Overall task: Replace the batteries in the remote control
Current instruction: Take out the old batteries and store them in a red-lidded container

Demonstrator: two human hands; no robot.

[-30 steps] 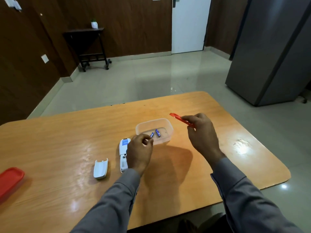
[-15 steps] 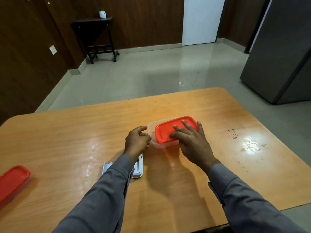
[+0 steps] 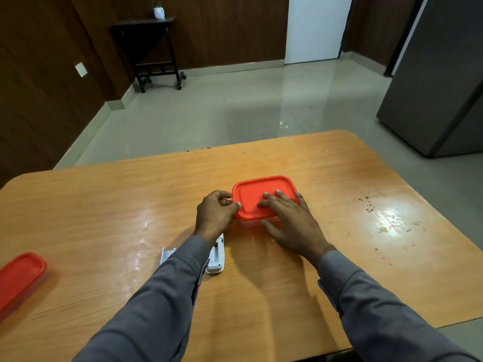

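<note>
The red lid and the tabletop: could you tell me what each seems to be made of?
The red lid looks like moulded plastic, semi-matte, with a raised rim. The tabletop appears to be wood or wood-look laminate with a glossy finish: grain lines and bright glare patches show; which one, I cannot tell.

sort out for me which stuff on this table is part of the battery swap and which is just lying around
Part of the job:
- remote control, mostly hidden under the left sleeve
- its battery cover
- red lid on the small container, pressed by the right hand, its edge held by the left hand

Just lying about:
- second red lid at the table's left edge
- side table with a small pot by the wall
</note>
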